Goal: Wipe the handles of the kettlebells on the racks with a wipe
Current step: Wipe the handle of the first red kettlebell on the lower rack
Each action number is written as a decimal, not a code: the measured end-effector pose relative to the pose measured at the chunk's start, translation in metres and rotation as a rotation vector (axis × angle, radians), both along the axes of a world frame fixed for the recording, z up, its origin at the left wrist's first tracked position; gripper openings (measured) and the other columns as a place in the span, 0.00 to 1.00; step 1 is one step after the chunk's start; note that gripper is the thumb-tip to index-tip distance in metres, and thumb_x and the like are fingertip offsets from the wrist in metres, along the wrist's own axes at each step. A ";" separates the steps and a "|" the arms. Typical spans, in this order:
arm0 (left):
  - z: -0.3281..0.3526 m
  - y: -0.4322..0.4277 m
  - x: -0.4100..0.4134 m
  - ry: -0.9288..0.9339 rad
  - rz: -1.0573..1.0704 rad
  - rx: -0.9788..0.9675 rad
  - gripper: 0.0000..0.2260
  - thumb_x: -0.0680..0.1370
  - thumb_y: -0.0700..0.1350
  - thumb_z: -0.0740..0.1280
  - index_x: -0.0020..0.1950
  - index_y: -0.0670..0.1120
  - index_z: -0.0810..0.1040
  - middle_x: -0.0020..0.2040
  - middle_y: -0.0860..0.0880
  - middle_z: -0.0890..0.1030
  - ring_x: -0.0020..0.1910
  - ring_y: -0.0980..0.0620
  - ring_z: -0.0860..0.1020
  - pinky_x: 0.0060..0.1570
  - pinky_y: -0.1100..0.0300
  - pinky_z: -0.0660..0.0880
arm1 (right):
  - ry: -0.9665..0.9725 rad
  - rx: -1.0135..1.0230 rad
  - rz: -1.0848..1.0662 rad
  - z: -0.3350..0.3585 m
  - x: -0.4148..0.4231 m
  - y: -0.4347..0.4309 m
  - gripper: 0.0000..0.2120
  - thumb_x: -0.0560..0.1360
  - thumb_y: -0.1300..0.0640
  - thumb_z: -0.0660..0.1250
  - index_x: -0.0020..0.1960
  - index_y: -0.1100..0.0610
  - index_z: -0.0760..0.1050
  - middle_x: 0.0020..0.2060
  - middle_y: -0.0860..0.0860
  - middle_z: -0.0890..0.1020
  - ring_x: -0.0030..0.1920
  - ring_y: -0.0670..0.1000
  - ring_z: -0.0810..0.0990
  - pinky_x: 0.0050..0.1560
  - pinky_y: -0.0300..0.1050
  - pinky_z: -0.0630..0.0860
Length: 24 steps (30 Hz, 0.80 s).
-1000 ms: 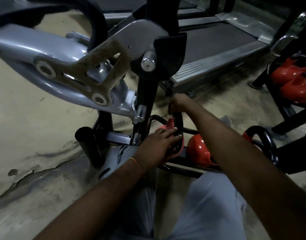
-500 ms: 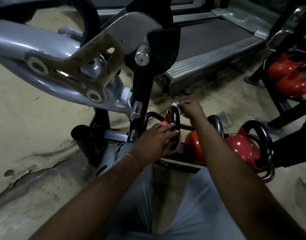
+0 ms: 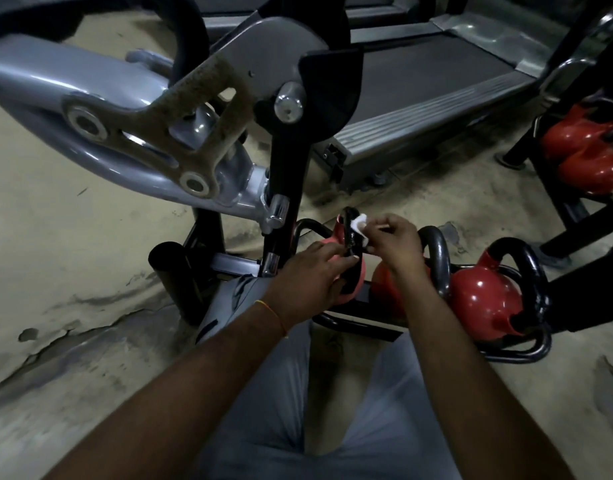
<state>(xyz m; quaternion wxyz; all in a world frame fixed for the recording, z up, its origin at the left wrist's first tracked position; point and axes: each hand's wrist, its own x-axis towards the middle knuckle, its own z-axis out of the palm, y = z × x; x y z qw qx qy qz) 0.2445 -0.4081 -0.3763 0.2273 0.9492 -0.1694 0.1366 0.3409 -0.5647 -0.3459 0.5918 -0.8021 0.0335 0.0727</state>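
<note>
White wipe (image 3: 360, 227): folded small, it was pressed against the upper right side of the black handle (image 3: 349, 220) of the leftmost kettlebell (image 3: 337, 233). That bell sat at the left end of the low rack (image 3: 506, 355), just ahead of the person's knees.
Right-hand grip: the right hand (image 3: 397, 242) held the wipe in a narrow fingertip pinch.
Left-hand grip: the left hand (image 3: 312, 278) had its fingers curled over the lower part of the handle, steadying the bell.
Risk of missed metal: the pad was small, so each pass probably covered only a strip. The inner face and the stretch under the left hand could have gone unwiped unless that hand shifted.
Risk of a dropped wipe: the pinch looked light. A hard rub might have dragged the wipe free onto the stained floor (image 3: 90, 271).
Risk of knocked knuckles: the black post (image 3: 284, 188) of the grey machine stood just beside the handle, leaving little room on that side.
Risk of bells skipped: the middle kettlebell (image 3: 384, 289), the right kettlebell (image 3: 485, 299) and the red ones on the far rack (image 3: 585, 150) were judged still to be done.
Change from half a second before: the wipe had slid from the crown of the handle down its right side, and the left hand had kept its hold.
Change from a second before: the right hand had then covered the crown and no wipe showed. The right kettlebell had since come fully into view.
</note>
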 end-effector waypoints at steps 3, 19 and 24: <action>0.001 -0.001 -0.002 -0.008 -0.011 0.041 0.22 0.72 0.49 0.59 0.64 0.48 0.77 0.61 0.45 0.77 0.58 0.42 0.76 0.51 0.48 0.78 | -0.252 -0.523 0.174 0.021 0.028 0.025 0.04 0.72 0.51 0.74 0.45 0.50 0.82 0.43 0.46 0.83 0.45 0.47 0.82 0.42 0.39 0.77; -0.003 -0.005 -0.003 -0.146 -0.027 0.064 0.15 0.75 0.46 0.64 0.62 0.48 0.78 0.58 0.47 0.78 0.54 0.44 0.76 0.47 0.51 0.77 | -0.175 -0.301 0.136 0.004 0.016 -0.008 0.05 0.75 0.53 0.72 0.47 0.53 0.86 0.41 0.49 0.87 0.42 0.47 0.85 0.43 0.41 0.79; -0.003 -0.005 -0.003 -0.193 -0.031 0.066 0.15 0.75 0.45 0.64 0.59 0.48 0.81 0.57 0.48 0.80 0.54 0.46 0.77 0.51 0.54 0.76 | 0.366 0.421 -0.094 -0.031 0.014 0.010 0.13 0.80 0.64 0.60 0.39 0.54 0.73 0.29 0.51 0.74 0.31 0.51 0.71 0.34 0.44 0.70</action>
